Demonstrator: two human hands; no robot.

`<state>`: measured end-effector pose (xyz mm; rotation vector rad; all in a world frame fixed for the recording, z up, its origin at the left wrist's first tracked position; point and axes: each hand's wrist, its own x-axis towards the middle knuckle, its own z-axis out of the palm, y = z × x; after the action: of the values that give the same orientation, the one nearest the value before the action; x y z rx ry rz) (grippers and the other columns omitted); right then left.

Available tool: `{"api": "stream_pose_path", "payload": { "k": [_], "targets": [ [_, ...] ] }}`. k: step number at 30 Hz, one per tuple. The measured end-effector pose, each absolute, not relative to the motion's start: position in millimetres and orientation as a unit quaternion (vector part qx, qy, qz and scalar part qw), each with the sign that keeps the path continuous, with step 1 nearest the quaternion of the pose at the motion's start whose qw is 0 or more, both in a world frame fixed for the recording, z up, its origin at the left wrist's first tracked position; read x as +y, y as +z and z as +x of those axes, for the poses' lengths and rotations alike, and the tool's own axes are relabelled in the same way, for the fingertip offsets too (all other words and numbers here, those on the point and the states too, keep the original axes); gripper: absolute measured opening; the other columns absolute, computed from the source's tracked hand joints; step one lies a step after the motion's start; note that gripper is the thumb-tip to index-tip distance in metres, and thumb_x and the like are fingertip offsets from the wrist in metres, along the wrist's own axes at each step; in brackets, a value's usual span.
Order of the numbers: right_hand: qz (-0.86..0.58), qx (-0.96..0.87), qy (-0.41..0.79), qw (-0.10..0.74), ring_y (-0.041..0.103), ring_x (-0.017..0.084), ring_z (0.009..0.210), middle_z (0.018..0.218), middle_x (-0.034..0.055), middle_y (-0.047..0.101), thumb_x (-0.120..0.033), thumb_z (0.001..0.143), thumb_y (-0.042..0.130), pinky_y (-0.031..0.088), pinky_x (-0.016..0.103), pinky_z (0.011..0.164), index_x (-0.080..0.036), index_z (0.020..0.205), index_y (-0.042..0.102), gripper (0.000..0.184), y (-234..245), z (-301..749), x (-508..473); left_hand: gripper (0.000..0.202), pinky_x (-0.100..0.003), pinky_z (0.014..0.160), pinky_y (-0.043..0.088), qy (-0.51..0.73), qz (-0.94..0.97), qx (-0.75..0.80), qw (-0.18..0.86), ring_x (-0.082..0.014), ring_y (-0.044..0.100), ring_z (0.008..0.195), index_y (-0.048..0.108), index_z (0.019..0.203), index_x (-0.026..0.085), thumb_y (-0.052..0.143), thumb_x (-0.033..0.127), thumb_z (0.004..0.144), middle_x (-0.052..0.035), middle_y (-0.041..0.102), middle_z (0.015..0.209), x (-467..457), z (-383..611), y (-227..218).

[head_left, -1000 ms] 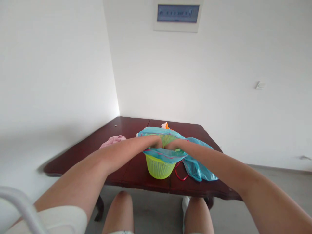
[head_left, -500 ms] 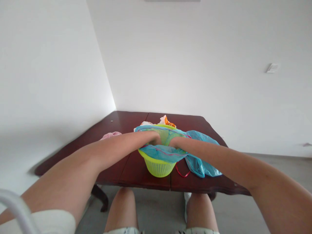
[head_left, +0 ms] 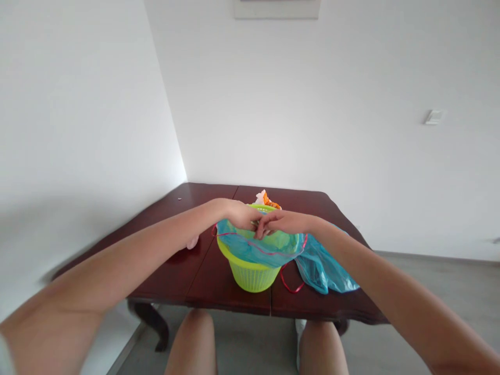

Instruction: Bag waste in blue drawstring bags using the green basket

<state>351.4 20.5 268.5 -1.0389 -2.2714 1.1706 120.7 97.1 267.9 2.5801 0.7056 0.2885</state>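
A blue plastic bag [head_left: 269, 253] with a red drawstring lies inside a yellow-green slotted basket [head_left: 254, 278] and hangs over its near rim. My left hand [head_left: 242, 214] is above the basket's mouth, pointing right, its fingertips largely hidden. My right hand [head_left: 282, 222] reaches in from the other side with its fingers apart, meeting or overlapping the left fingertips. Whether any of the bag is between the hands cannot be made out. At the far side, part of the yellow-green rim shows uncovered.
The basket stands on a dark red wooden table [head_left: 230, 297]. More blue plastic [head_left: 326, 268] spreads to its right. Behind it is an orange-and-white packet [head_left: 269, 200]. Something pink [head_left: 192, 242] shows beneath my left forearm. White walls [head_left: 312, 104] border the table behind and left.
Both hands have come up out of the bag and together over the basket. The bag's far edge no longer covers the back rim. The view has tilted slightly upward.
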Motion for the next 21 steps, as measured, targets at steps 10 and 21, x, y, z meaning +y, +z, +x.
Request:
{"api": "stream_pose_path", "payload": {
  "k": [10,21],
  "targets": [
    [-0.494,-0.729,0.211,0.425,0.061,0.034,0.159,0.160,0.0137,0.071,-0.028,0.091,0.081,0.039,0.056,0.142,-0.025,0.144,0.070,0.054,184,384,24,0.067,-0.050,0.135,0.047,0.235,0.875,0.340,0.252,-0.0366,0.065,0.154,0.068,0.159,0.023,0.080,0.045,0.097,-0.0163,0.070,0.168,113,75,225],
    [-0.490,-0.729,0.138,0.458,0.065,0.035,0.151,0.162,0.0142,0.067,-0.052,0.114,0.064,0.057,0.060,0.128,-0.033,0.158,0.069,0.047,185,402,-54,0.060,-0.053,0.141,0.042,0.283,0.903,0.259,0.193,-0.0362,0.057,0.165,0.078,0.153,0.025,0.069,0.068,0.112,-0.0148,0.066,0.174,42,18,227]
  ]
}}
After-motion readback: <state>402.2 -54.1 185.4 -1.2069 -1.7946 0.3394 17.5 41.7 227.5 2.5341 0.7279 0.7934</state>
